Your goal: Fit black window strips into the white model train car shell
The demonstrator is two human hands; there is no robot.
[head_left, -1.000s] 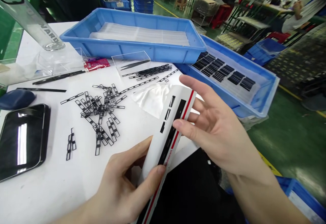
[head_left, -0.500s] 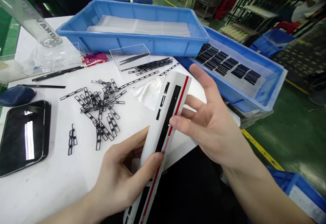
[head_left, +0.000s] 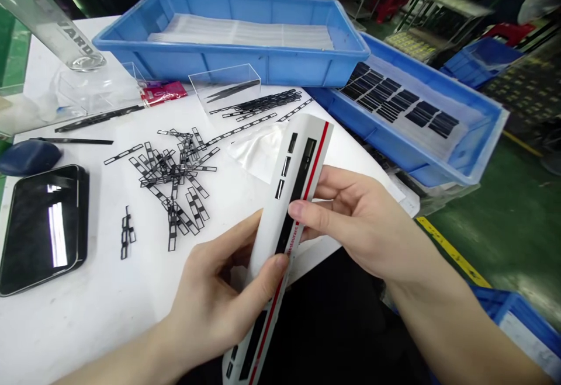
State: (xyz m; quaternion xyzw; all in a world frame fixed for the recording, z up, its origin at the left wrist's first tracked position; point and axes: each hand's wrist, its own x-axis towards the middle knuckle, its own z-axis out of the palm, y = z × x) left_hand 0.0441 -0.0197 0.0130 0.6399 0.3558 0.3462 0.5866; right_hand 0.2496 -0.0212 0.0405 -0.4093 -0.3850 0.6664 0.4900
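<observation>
A long white model train car shell with a red stripe, black window band and small dark windows slants upright before me. My left hand grips it around the lower middle, thumb over the front face. Higher up, my right hand holds its right edge, the thumb pressed on the black window strip and the fingers curled behind. Part of the red lettering shows between the two thumbs. Beyond the shell lies a loose heap of black window-frame strips on the white table.
A phone-like black device and a dark blue rounded object lie at left. Tweezers rest by a clear box. Blue bins stand behind, the right one holding black strips. A clear vessel stands upper left.
My right hand's raised fingers have closed in behind the shell's edge, and its thumb has settled on the window band. The shell has shifted slightly right; the view has tilted a little.
</observation>
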